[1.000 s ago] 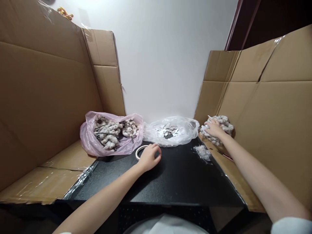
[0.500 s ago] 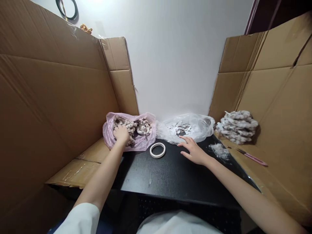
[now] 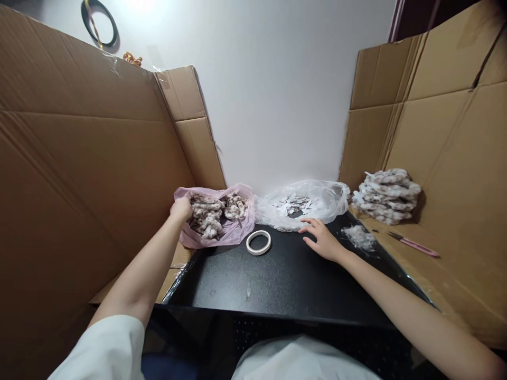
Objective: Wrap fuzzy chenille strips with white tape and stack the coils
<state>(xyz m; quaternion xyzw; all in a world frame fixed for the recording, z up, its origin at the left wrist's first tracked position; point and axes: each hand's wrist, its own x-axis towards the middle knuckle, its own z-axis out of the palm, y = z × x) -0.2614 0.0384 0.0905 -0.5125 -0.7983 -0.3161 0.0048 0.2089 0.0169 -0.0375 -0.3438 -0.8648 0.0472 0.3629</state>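
Across the fluffy strands goes the left hand, shifted from on top of them half a second ago to the left edge of the pink bag that holds them! Its fingers are partly hidden, so whether they grip the plastic, I cannot tell. Over on the right, the right hand is open and empty, fingers spread beside the near edge of the clear bag with its white tags. Between the hands, a tape roll lies on the black table. Far right, a fluffy pile sits beyond loose fluff and pink-handled snips.
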